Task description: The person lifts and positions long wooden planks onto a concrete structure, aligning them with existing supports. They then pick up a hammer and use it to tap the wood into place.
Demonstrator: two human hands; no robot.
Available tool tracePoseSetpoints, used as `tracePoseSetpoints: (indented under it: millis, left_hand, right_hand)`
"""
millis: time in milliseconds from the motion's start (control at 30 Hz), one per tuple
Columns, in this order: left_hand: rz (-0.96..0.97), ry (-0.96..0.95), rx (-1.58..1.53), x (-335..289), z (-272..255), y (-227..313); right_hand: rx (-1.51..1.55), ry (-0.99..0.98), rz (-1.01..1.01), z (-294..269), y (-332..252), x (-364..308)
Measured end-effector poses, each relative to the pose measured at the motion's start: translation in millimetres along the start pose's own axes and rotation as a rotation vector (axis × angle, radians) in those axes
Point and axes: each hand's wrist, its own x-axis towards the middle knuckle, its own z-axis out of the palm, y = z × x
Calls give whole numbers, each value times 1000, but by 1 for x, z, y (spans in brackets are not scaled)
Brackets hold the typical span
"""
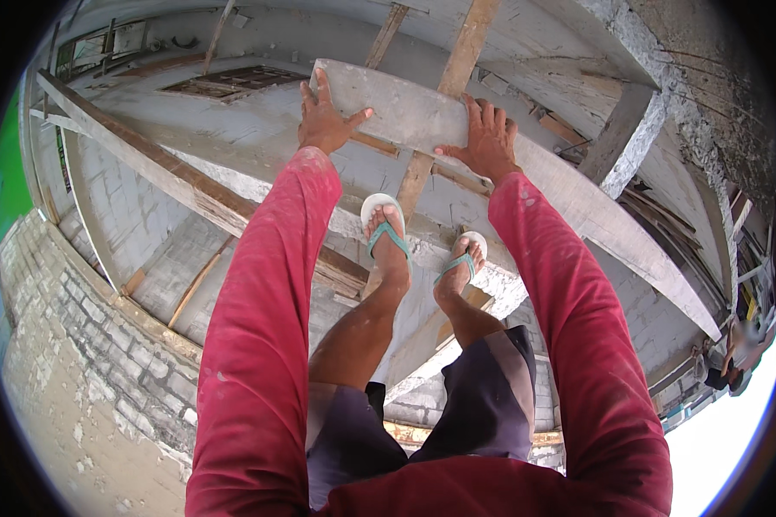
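Observation:
A long grey wooden plank (401,108) stretches from the upper middle down to the lower right, past my feet. My left hand (323,121) lies against its left end, fingers spread and thumb out to the side. Farther right along the plank, my right hand (487,142) bends its fingers over the far edge, with the thumb lying across the face. The undersides of both hands are hidden. Behind the plank a narrow brown timber (467,47) runs away from me. My feet, in white sandals with green straps (388,237), stand on a narrow ledge between my arms.
A long timber beam (159,168) slants across on the left. Below lie grey block walls (116,332) and a rough plastered surface. A concrete post (625,129) rises at the right near loose boards. At the far right edge is another person (733,366).

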Motion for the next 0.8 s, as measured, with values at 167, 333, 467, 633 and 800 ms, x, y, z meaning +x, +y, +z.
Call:
tracePoseSetpoints:
  millis: [167, 333, 467, 633, 800]
  left_hand:
    - [17, 21, -81, -9, -4, 8]
    - [69, 90, -207, -16, -2, -1]
    - [-5, 312, -585, -58, 7, -24]
    - [-560, 577, -517, -190, 97, -146]
    - [-1066, 478, -675, -309, 189, -287]
  right_hand:
    - [29, -50, 22, -4, 1, 1]
    - [10, -64, 12, -7, -4, 1]
    - [-33, -56, 20, -7, -5, 0]
    - [-82, -52, 37, -3, -9, 2]
    - [-76, -46, -29, -4, -10, 3]
